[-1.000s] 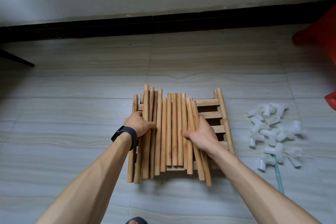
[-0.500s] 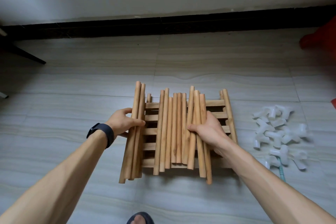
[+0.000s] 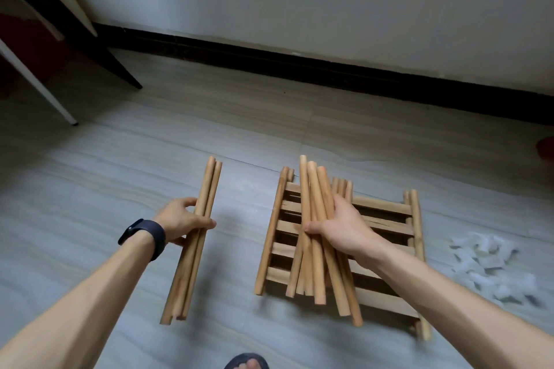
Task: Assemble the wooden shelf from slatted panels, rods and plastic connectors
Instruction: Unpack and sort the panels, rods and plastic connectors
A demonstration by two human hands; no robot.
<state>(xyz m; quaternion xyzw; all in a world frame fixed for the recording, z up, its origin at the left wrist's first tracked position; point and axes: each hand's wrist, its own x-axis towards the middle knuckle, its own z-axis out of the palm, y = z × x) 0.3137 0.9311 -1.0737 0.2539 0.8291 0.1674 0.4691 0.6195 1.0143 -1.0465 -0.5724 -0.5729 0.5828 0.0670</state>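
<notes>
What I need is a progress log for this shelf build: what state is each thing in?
slatted panels: stacked flat on the floor, unjoined
left hand: gripping the small rod bundle, held apart from the panels
right hand: gripping the larger rod bundle over the panels
plastic connectors: loose heap on the floor, blurred

Left hand (image 3: 183, 223): back up, fingers (image 3: 189, 203) and thumb curled round a small rod bundle (image 3: 195, 252), gripping it near mid-length. Left wrist: carries a dark band (image 3: 147, 237). Left forearm: bare, reaching forward from lower left. Right hand (image 3: 341, 228): back up, thumb pointing left, fingers wrapped round a larger rod bundle (image 3: 313, 198). Right forearm: bare, extended from lower right. Hands well apart.
</notes>
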